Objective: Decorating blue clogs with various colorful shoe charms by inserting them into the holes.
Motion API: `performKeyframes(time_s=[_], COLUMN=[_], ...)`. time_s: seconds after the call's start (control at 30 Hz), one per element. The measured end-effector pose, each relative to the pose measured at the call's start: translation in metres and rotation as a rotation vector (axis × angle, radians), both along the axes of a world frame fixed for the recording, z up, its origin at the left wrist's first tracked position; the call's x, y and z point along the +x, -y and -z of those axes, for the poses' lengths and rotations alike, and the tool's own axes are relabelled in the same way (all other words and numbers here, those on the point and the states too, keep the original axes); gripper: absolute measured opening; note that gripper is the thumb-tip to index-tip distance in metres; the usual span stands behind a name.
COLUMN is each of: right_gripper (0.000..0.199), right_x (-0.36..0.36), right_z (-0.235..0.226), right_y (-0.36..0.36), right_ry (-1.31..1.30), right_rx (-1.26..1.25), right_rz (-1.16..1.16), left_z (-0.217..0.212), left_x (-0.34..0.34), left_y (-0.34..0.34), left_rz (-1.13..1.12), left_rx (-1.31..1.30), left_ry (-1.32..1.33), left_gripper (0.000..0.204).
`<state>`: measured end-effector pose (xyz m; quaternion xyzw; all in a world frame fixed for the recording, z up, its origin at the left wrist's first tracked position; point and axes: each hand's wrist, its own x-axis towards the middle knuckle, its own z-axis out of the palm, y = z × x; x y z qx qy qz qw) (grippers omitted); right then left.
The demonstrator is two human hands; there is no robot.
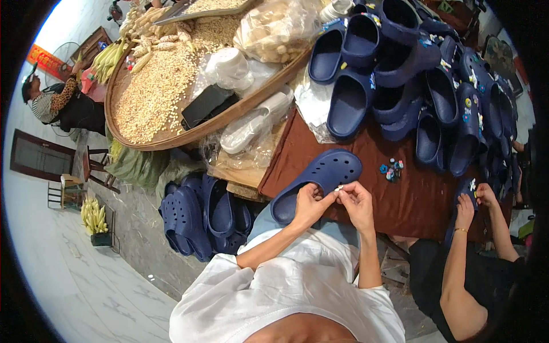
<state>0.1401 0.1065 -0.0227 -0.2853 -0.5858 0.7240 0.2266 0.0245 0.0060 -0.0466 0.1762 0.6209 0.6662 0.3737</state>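
Your left hand (309,203) grips the near rim of the navy blue foam clog (317,183) lying at the front edge of the dark brown table (412,200). Your right hand (357,200) is pinched shut on a tiny pale charm (339,187), held touching the clog's upper just beside your left thumb.

Progress, judging by what shows: this clog has no charm seated yet, so it looks barely begun. Behind it on the table, a big heap of navy clogs (400,74); several toward the far right carry small coloured charms, so those look done, others look bare. Can't tell the exact split. A small cluster of blue and pink charms (392,170) lies loose on the table, right of your clog, i.e. stock left to fit. More navy clogs (200,217) sit piled on the floor, left of the table; charms on them not visible.

Packaging & signs: clear plastic bags (251,128) w/ pale clogs inside lie left of your clog, at the table's far-left corner. Another clear bag (274,31) of tan lumps rests in the round woven tray (171,137) of grain beyond. A red rectangular sign (44,60) hangs far left on the wall.

A co-worker's hands (474,200) hold another clog at the table's right end.
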Motion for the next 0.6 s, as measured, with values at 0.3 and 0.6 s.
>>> performKeyframes(time_s=[0.3, 0.6], right_gripper=[0.006, 0.004], right_x=[-0.006, -0.003], right_z=[0.011, -0.004], right_y=[0.006, 0.007], right_ry=[-0.07, 0.075], right_rx=[0.045, 0.148], right_rz=[0.07, 0.118], left_z=[-0.01, -0.022], left_x=[-0.004, 0.002], left_y=[-0.002, 0.001], left_rz=[-0.044, -0.039], left_rx=[0.022, -0.11], left_ry=[0.005, -0.175], left_gripper=[0.016, 0.024])
